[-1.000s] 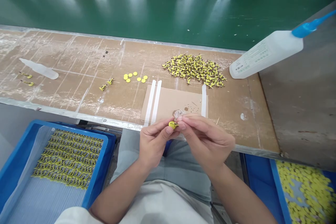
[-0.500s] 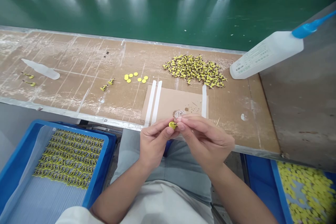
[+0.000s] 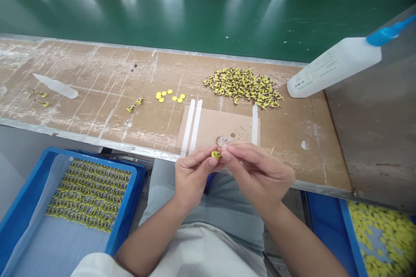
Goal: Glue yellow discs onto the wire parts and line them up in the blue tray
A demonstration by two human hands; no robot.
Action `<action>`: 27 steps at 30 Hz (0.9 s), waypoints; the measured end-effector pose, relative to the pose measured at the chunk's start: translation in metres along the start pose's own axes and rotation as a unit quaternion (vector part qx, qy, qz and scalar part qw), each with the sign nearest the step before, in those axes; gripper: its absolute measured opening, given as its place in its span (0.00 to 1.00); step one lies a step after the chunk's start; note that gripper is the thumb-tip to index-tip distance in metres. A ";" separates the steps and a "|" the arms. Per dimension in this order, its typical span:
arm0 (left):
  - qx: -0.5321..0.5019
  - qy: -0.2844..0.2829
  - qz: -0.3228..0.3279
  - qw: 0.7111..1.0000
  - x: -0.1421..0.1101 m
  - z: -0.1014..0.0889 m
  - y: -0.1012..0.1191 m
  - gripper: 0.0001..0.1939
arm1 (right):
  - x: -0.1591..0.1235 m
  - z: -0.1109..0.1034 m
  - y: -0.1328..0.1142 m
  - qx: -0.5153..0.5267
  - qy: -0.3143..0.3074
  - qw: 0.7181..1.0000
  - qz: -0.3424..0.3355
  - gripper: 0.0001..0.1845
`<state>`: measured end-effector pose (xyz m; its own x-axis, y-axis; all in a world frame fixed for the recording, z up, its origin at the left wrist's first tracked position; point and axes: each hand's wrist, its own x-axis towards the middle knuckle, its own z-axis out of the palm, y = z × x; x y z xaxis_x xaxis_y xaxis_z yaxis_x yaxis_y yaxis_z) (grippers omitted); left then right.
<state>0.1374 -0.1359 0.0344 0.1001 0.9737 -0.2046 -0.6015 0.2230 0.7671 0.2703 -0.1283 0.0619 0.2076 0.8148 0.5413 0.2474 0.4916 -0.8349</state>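
Observation:
Between thumb and fingertips, my left hand (image 3: 192,177) pinches a small yellow disc (image 3: 216,155) tilted on edge. My right hand (image 3: 260,173) is closed at the disc's right side on a tiny figurine, mostly covered by the fingertips. Both hands meet above the front edge of a cardboard sheet (image 3: 221,121) taped to the bench. Just beyond the fingers lies a clear round blob or dish (image 3: 223,140). Behind it is a heap of small yellow and dark figurines (image 3: 243,86). Several loose yellow discs (image 3: 169,91) and two figurines on bases (image 3: 131,108) lie to the left.
A white bottle with a blue nozzle (image 3: 338,67) leans at the right by a metal panel (image 3: 377,138). Below left, a blue tray (image 3: 125,194) holds rows of finished-looking pieces; below right, another bin (image 3: 352,233) holds yellow discs. A green belt (image 3: 195,17) runs behind the bench.
The view has shifted slightly, so the whole scene sits a little further right. Both hands keep their pinch on the disc and figurine with hardly any visible movement.

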 end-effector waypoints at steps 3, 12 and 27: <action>0.006 0.000 0.004 1.000 0.000 0.000 0.000 0.09 | -0.001 0.000 0.001 0.005 -0.002 1.000 0.005 0.16; 0.025 0.014 0.012 1.000 0.000 0.003 0.004 0.10 | 0.001 0.000 0.000 -0.012 -0.010 1.000 0.009 0.15; 0.140 -0.010 0.137 0.981 -0.002 -0.007 0.005 0.14 | 0.004 0.002 -0.001 0.055 -0.044 0.997 0.027 0.15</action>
<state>0.1288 -0.1367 0.0343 -0.0181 0.9989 0.0424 -0.3672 -0.0461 0.9290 0.2691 -0.1246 0.0647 0.1337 0.8624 0.4882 0.1316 0.4728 -0.8713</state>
